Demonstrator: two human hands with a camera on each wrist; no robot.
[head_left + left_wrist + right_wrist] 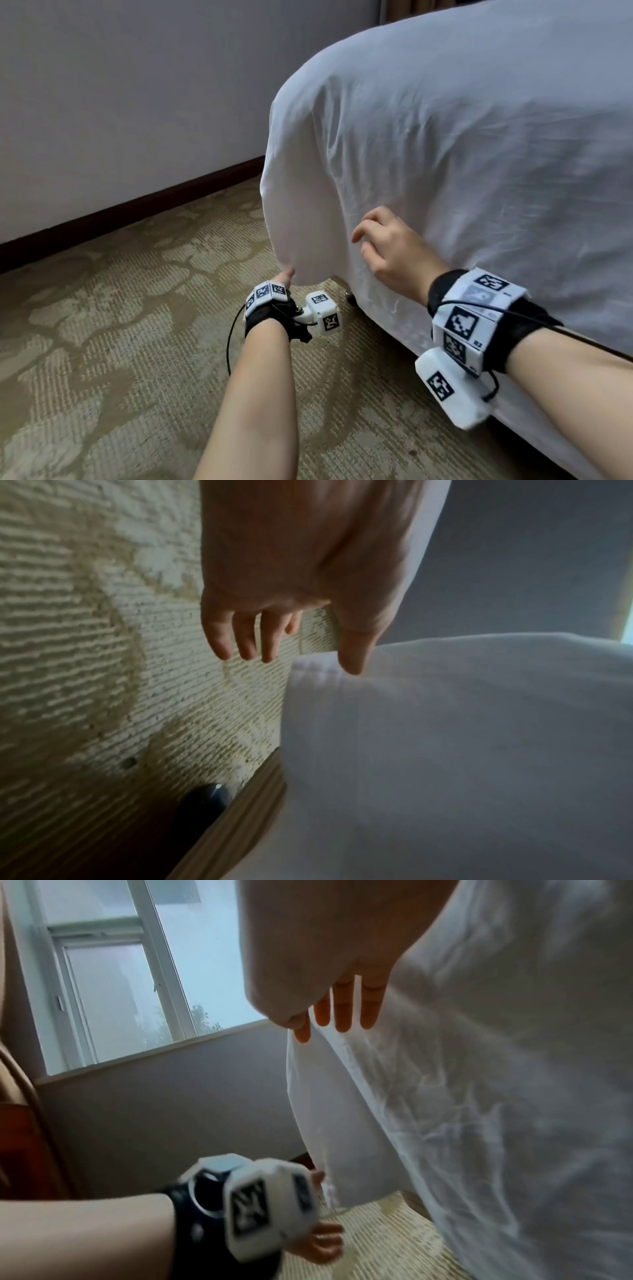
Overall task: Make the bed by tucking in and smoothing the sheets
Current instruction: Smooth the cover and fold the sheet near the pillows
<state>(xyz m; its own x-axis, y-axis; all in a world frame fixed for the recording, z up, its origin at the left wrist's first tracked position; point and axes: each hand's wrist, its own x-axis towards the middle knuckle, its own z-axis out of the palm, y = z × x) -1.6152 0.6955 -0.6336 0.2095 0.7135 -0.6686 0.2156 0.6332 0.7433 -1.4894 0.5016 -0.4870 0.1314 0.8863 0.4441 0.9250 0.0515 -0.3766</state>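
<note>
A white sheet [462,144] covers the bed, and its loose corner [301,219] hangs down toward the carpet. My left hand [285,278] is low at the tip of that hanging corner. In the left wrist view the left hand [291,607] has its fingers pointing down and apart, and only the thumb [352,658] touches the sheet's hemmed edge [318,669]. My right hand [382,241] lies against the sheet on the side of the bed, fingers loosely spread. In the right wrist view its fingers [342,1010] lie straight along the cloth.
Patterned beige carpet [120,325] fills the floor to the left. A grey wall with a dark baseboard [137,202] runs behind it. A bed caster [351,298] and the wooden bed base [240,818] show under the sheet. A window [120,988] is beyond the bed.
</note>
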